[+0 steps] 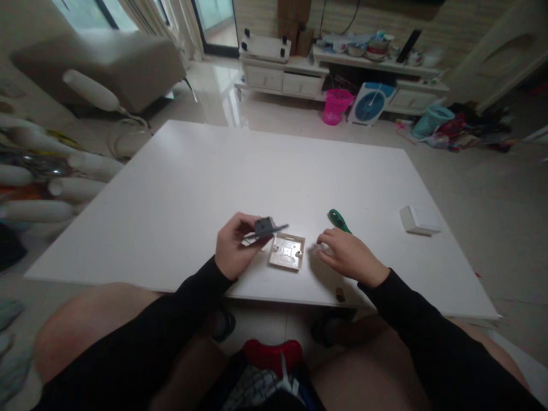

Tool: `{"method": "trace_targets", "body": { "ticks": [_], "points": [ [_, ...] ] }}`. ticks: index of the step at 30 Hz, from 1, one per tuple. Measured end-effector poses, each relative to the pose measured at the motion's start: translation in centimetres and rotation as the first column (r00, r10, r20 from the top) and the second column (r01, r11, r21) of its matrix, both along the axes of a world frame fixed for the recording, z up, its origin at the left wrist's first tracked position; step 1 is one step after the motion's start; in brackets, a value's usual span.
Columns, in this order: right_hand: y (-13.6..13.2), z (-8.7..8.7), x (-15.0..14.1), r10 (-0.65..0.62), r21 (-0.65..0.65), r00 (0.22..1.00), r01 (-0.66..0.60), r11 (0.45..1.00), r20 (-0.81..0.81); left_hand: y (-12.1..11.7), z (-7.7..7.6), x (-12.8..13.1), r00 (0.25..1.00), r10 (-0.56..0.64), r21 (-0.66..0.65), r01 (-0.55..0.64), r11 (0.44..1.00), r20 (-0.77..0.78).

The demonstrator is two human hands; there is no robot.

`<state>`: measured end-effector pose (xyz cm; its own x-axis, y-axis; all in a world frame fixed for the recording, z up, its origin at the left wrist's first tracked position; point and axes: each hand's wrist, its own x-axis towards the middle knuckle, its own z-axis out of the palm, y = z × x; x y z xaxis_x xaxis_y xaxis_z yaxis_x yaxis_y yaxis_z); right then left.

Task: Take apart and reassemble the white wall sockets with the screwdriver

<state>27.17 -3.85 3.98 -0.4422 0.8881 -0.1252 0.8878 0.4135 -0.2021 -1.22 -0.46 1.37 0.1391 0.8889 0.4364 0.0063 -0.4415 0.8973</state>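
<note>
My left hand (237,245) grips a dark grey wall socket or switch plate (264,226) by its edge, tilted, with its boxy back part facing up. Just right of it, a square cream-coloured mounting box (287,252) lies on the table with its hollow side up. My right hand (346,253) hovers to the right of this box, fingers loosely bent and apart, with nothing visible in them. Behind the right hand lies a screwdriver with a green handle (338,219), its far part hidden by the hand.
The white table (240,171) fills the middle. A white box-shaped thing (419,220) sits near its right edge, and a small brown item (340,294) near the front edge. Beyond are a pink basket (337,107), a blue fan (370,104) and a low cabinet (264,78).
</note>
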Motion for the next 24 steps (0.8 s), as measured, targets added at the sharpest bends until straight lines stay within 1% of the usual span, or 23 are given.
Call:
{"method": "trace_targets", "body": {
  "ticks": [1,2,3,5,8,12,14,16,19,21,24],
  "points": [
    [-0.1,0.0,0.0,-0.001,-0.004,1.0,0.001,1.0,0.008,0.2,-0.1,0.1,0.997,0.036,-0.148,-0.026,0.989,0.064],
    [-0.2,0.0,0.0,-0.001,-0.007,1.0,0.001,1.0,0.014,0.4,-0.2,0.1,0.993,0.048,-0.281,-0.015,0.96,0.111],
    [-0.2,0.0,0.0,-0.001,-0.009,1.0,0.002,1.0,0.018,0.7,-0.3,0.1,0.988,0.039,-0.383,0.02,0.924,0.148],
    [-0.3,0.0,0.0,-0.004,-0.011,1.0,0.004,1.0,0.028,1.1,-0.6,0.2,0.98,-0.011,-0.508,0.112,0.854,0.198],
    [-0.3,0.1,-0.1,0.005,-0.009,0.999,-0.005,1.0,0.051,1.2,-0.7,0.3,0.969,-0.033,-0.615,0.182,0.767,0.246],
    [-0.4,0.4,-0.8,-0.003,0.032,1.0,0.004,0.999,-0.03,0.8,-0.8,0.6,0.951,-0.033,-0.711,0.253,0.657,0.307],
    [-0.4,0.5,-1.3,0.001,0.071,0.995,0.006,0.997,-0.095,0.5,-1.1,0.8,0.947,-0.045,-0.732,0.276,0.623,0.319],
    [-0.5,0.5,-1.8,0.015,0.106,0.98,0.006,0.994,-0.196,0.2,-1.5,1.0,0.944,-0.071,-0.743,0.298,0.6,0.321],
    [-0.8,0.3,-2.5,0.063,0.125,0.932,-0.02,0.992,-0.356,-0.2,-2.1,1.4,0.939,-0.135,-0.745,0.335,0.578,0.317],
    [-1.0,0.1,-2.9,0.1,0.124,0.91,-0.053,0.991,-0.402,-0.6,-2.3,1.7,0.932,-0.173,-0.739,0.358,0.571,0.318],
    [-1.3,-0.3,-3.3,0.122,0.12,0.904,-0.079,0.99,-0.41,-1.0,-2.3,2.0,0.922,-0.226,-0.735,0.386,0.557,0.313]
  ]
}}
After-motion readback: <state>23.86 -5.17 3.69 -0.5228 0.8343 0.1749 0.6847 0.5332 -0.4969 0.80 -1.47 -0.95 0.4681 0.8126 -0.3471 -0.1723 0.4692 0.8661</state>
